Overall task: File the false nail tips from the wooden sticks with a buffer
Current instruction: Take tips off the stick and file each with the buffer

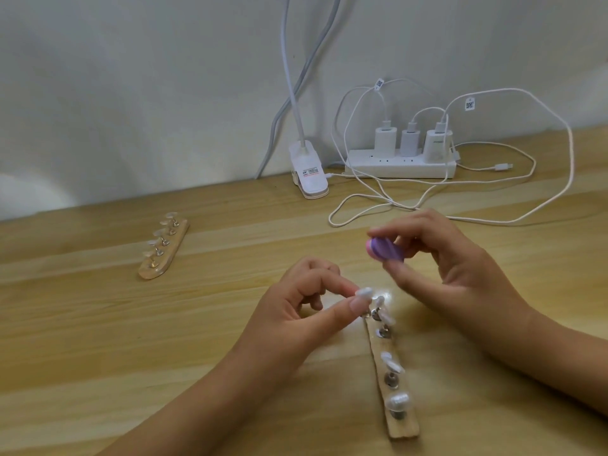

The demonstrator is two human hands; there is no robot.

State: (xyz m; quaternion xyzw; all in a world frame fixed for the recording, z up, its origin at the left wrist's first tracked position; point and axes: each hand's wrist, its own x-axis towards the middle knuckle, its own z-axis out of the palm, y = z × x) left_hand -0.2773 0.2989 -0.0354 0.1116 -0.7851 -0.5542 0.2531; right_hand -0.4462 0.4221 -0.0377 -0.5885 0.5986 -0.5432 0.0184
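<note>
purple buffer (385,250) in right hand (460,268)

One wooden stick (403,429) near the table's (98,340) front edge, right of centre, second stick (174,245) well apart, left and farther back, lamp clip (311,179) at the back edge, power strip (401,166) just right of it, cables (391,202) before the strip

Table: I see a light wooden top (98,324) running back to the wall.
Wall: plain white (131,93).
Clip lamp: white (309,179), at the table's back edge, its neck rising out of my view.
Power strip: white (401,166), just right of the lamp, against the wall.
Chargers: three white ones (385,139) plugged in side by side.
Cables: white leads (362,205) loop over the table; one free plug (503,166) lies right of the strip.
Tags: I can see two small code tags (470,103) on the leads.
</note>
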